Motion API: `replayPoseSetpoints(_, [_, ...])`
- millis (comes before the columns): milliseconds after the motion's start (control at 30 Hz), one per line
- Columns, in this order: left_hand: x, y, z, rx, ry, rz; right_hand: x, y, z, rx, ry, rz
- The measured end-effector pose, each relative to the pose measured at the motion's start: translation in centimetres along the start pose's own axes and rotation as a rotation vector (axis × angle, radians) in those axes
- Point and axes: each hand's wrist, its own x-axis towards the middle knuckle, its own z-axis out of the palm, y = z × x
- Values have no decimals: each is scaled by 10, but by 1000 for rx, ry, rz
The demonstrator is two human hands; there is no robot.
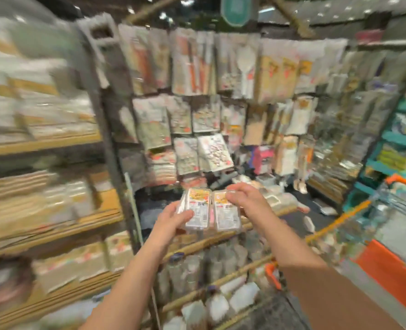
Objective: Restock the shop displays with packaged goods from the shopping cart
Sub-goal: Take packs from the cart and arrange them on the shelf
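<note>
Left hand (173,219) grips left packet (197,208), right hand (243,198) grips right packet (225,211), side by side before hanging display (209,96).

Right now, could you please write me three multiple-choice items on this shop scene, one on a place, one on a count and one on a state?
1. Where is the shopping cart?
A. At the person's right
B. At the person's left
C. Out of sight behind the person

2. How many packs do the hands hold up?
A. One
B. Two
C. Four

3. What is the left hand doing?
A. Hanging idle
B. Pushing the cart
C. Gripping a pack

Answers:
1. A, the orange-trimmed wire cart stands at the right edge of the view.
2. B, the left pack and the right pack sit side by side.
3. C, its thumb and fingers curl round the left pack's edge, while the right hand grips the other pack.
</note>
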Motion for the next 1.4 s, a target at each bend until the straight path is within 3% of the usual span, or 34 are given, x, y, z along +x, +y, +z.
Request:
replayPoseSetpoints(167, [-58,17,-114,-81,258,-29,5,-18,120,-51,-230,0])
replayPoseSetpoints(267, [-80,17,-177,-105,341,-76,2,-22,179,-171,-267,-24])
replayPoseSetpoints(433, [-88,14,-260,-136,370,-67,9,-31,261,-337,-360,-77])
replayPoseSetpoints(667, [-72,14,-342,-82,274,-96,53,-81,340,-902,-342,-263])
replayPoseSetpoints(1033, [-57,3,-377,-62,191,-144,118,-119,415,-1580,-399,-343])
replayPoseSetpoints(1200, [-45,1,-383,-40,202,-133,146,-119,419,-1722,-458,-300])
replayPoseSetpoints(1400, [-39,1,-380,-46,226,-114,170,-101,428,-1650,-470,-210])
